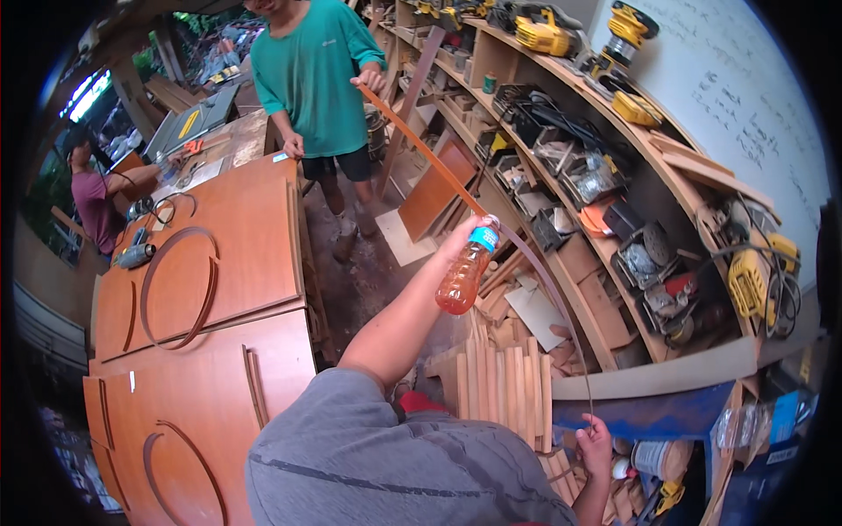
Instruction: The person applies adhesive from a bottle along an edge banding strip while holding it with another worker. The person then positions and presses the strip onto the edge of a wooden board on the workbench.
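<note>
My left hand (469, 232) is closed around the upper part of a plastic bottle (465, 276) of orange liquid with a blue label, and a long thin strip (421, 149) meets it there. The strip's orange stretch runs up to the hand of a person (307, 79) in a teal shirt. From the bottle, a darker stretch (553, 289) bends down to my right hand (595, 447), whose fingers pinch it near the lower right.
Wooden panels (210, 342) with curved strips lie on the left; another person (96, 202) works behind them. Shelves (614, 114) of yellow power tools line the right beside a whiteboard (719, 61). Stacked wooden pieces (500, 394) and a loose board (430, 202) occupy the aisle.
</note>
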